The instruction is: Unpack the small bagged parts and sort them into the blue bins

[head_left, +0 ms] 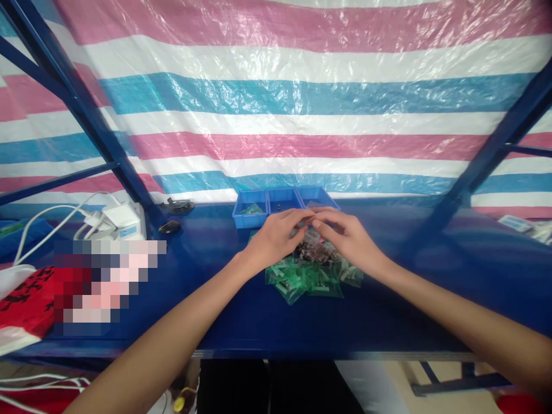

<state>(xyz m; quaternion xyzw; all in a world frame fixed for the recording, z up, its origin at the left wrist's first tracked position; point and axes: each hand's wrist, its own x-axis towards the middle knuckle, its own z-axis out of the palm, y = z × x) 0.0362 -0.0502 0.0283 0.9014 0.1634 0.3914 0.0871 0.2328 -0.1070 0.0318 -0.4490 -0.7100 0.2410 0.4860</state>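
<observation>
My left hand [279, 236] and my right hand [348, 238] meet at the fingertips above the middle of a blue table. Both are closed in a pinch, and what lies between the fingers is too small and hidden to name. Just below them is a heap of small dark brown and metallic pieces [318, 252], partly covered by my hands. Nearer to me lie several green see-through plastic bags [297, 280] with pale strips inside. Behind my hands stands a blue bin with three compartments [250, 219]; a green bag [251, 209] is in its left one.
On the left of the blue table [379, 322] are a white power strip [137, 221] with chargers and cables, a black mouse-like object [169, 226] and a red bag [30, 296]. Blue frame posts [487, 138] rise on both sides before a striped plastic sheet [302, 123].
</observation>
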